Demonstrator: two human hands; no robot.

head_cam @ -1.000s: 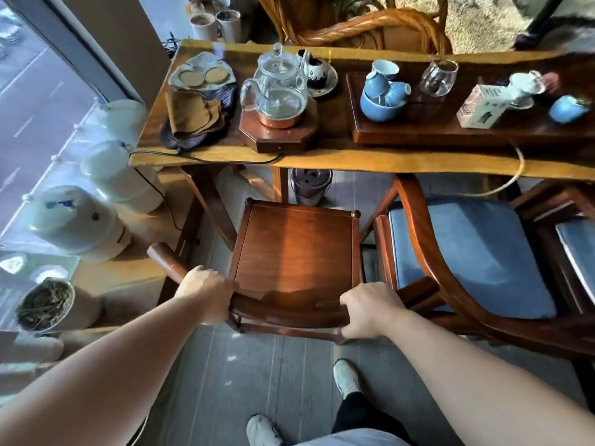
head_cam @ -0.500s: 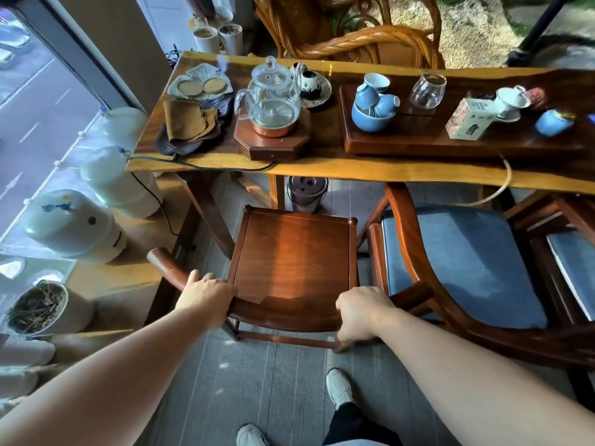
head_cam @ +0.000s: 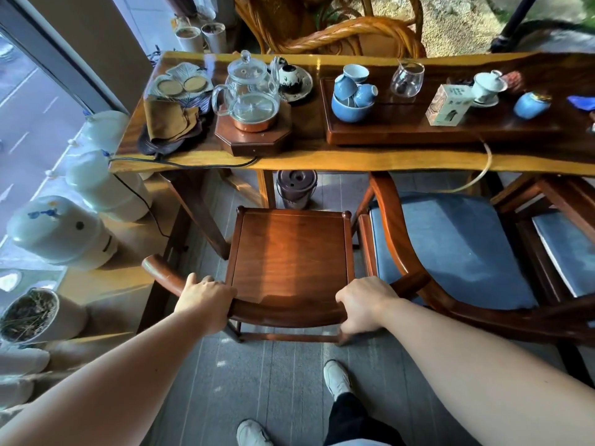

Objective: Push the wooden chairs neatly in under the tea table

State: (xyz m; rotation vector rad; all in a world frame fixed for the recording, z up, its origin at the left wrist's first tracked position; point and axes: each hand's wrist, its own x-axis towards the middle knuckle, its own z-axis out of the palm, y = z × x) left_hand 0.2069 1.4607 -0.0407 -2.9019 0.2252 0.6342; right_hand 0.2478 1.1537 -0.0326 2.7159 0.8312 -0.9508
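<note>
The person is standing behind a bare-seated reddish-brown wooden chair with a curved back rail [head_cam: 291,252], and both hands are gripping that rail: the left hand [head_cam: 206,296] is wrapping over it near the left bend, the right hand [head_cam: 360,305] is clutching it at the right with fingers curled underneath. The chair is sitting on the grey plank floor, facing the long honey-and-dark wooden tea table [head_cam: 354,160], its front edge just short of the tabletop's near edge and its seat wholly out in the open. A dark lidded metal pail [head_cam: 296,189] is standing under the table straight ahead of it, and a dark table leg [head_cam: 196,214] is slanting down to the left. Just beside it on the right, a round-armed wooden chair with a blue cushion [head_cam: 450,246] is sitting already partly under the table.

To my eye, the pushing of this first chair is just beginning. The next move is calling for a straight, even shove from both hands, keeping the seat between the leg and the neighbouring chair, and stopping before the pail gets knocked.
</note>
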